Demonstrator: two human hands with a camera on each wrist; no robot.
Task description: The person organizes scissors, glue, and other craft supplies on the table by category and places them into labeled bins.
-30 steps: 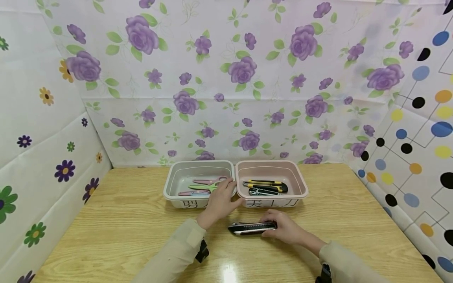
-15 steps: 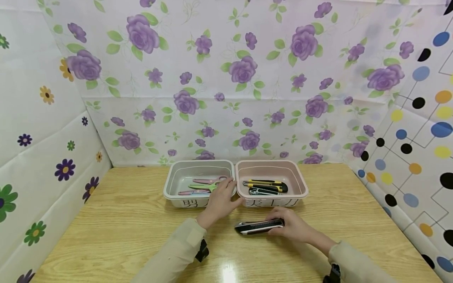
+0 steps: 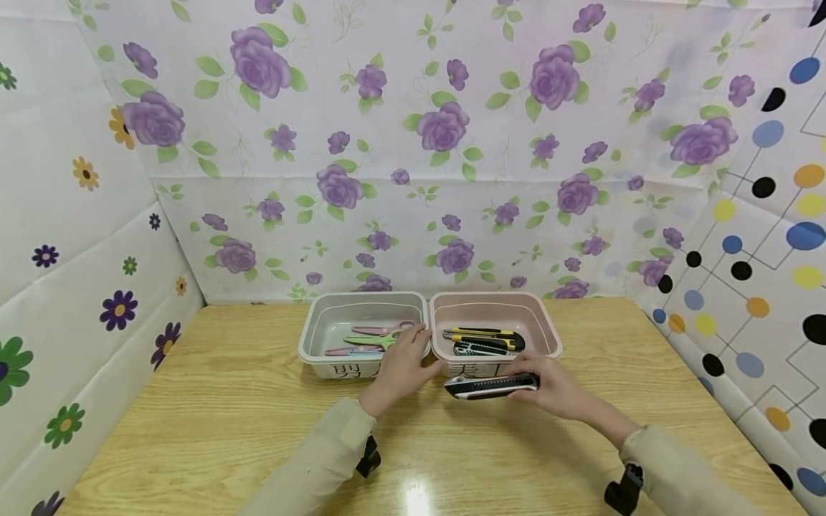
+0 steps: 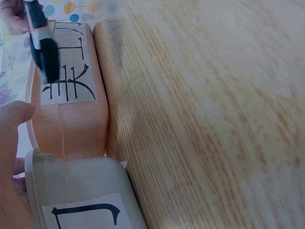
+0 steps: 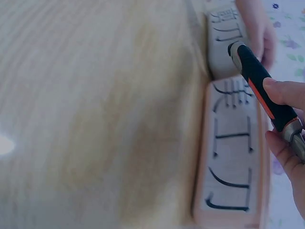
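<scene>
My right hand (image 3: 548, 385) pinches a black and silver utility knife (image 3: 490, 385) near its right end. The knife is held in front of the pink bin (image 3: 548, 351), tilted in the right wrist view, where orange stripes (image 5: 263, 101) show along its dark body. My left hand (image 3: 403, 369) rests at the adjoining rims of the grey bin (image 3: 311, 337) and the pink bin, fingers loosely extended and thumb toward the pink one. Scissors (image 3: 361, 340) with pink, green and blue parts lie in the grey bin. Yellow-black and dark utility knives (image 3: 487, 340) lie in the pink bin.
Both bins stand side by side on a wooden table (image 3: 226, 401), white labels with black characters (image 4: 69, 67) on their fronts. Behind the table hangs a floral cloth (image 3: 387, 143), with patterned cloths at both sides.
My right hand has raised the utility knife and carried it right and away from me, up to the front of the pink bin. The left hand has stayed in place.
</scene>
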